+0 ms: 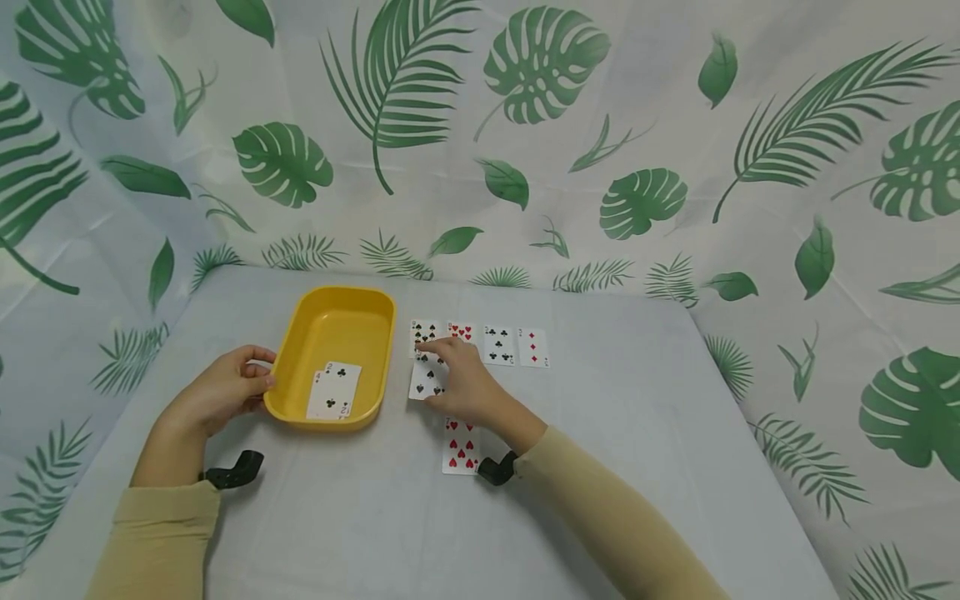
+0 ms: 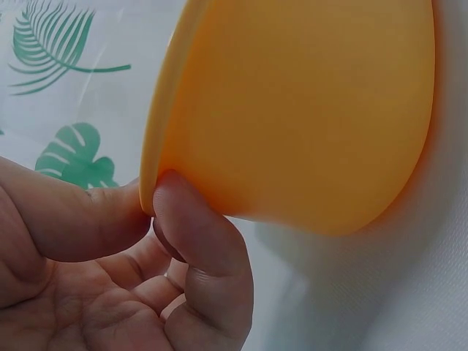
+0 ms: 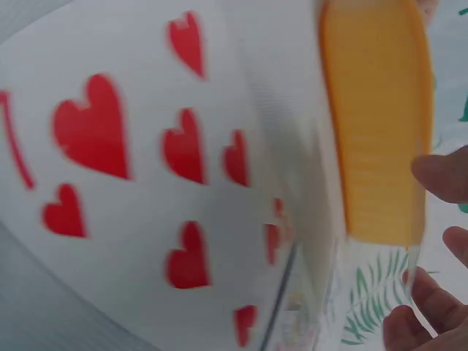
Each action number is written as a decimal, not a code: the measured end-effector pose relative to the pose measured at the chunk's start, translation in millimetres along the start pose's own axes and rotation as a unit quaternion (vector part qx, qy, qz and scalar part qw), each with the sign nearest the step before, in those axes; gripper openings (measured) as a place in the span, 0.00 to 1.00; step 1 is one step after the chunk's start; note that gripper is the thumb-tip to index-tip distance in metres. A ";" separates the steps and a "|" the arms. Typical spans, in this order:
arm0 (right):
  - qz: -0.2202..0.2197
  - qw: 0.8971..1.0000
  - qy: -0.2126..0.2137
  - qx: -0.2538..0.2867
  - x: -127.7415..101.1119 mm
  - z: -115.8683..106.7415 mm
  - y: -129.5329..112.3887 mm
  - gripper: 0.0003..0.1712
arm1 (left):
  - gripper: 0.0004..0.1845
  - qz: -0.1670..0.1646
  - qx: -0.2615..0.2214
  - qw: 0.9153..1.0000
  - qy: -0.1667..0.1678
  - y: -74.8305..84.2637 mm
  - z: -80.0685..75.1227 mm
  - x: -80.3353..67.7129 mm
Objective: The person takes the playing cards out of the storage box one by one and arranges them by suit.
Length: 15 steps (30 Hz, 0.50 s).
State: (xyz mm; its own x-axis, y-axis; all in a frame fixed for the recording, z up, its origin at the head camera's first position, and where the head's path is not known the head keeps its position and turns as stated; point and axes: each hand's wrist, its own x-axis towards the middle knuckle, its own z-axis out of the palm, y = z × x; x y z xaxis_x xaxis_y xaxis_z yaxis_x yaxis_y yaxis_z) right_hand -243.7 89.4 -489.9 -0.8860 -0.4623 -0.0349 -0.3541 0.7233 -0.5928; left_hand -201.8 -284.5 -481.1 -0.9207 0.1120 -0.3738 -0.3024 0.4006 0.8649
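My left hand (image 1: 221, 385) pinches the near-left rim of a yellow plastic tray (image 1: 388, 350); in the left wrist view the thumb and a bent finger (image 2: 212, 256) meet at that rim. Inside the tray lie a two of clubs (image 1: 346, 379) and a partly covered card. My right hand (image 1: 471, 385) holds a spade playing card (image 1: 423, 385) by its edges, thumb at the near end and fingers at the far end. It overlaps the lower part of another spade card (image 1: 426, 327). Below the wrist is a seven of hearts (image 1: 461, 454), large in the right wrist view.
To the right of the spade card, a row continues with a hearts card (image 1: 461, 332), a clubs card (image 1: 499, 346) and a three of diamonds (image 1: 533, 347). A white cloth covers the table (image 1: 615, 417). Leaf-printed curtains (image 1: 555, 142) hang behind and at the sides.
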 end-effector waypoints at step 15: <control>-0.001 0.995 -0.055 -0.089 14.9 20.9 4.1 0.49 | 0.26 -0.006 0.004 1.000 0.004 3.1 1.1 -2.3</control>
State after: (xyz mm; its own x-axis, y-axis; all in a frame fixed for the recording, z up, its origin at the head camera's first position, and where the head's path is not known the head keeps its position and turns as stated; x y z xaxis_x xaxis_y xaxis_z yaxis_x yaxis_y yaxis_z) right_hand -252.1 74.8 -509.7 -0.8511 -0.5093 -0.1274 -0.4110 0.7973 -0.4420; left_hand -200.3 -282.5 -477.9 -0.9193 0.0997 -0.3808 -0.3111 0.4088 0.8580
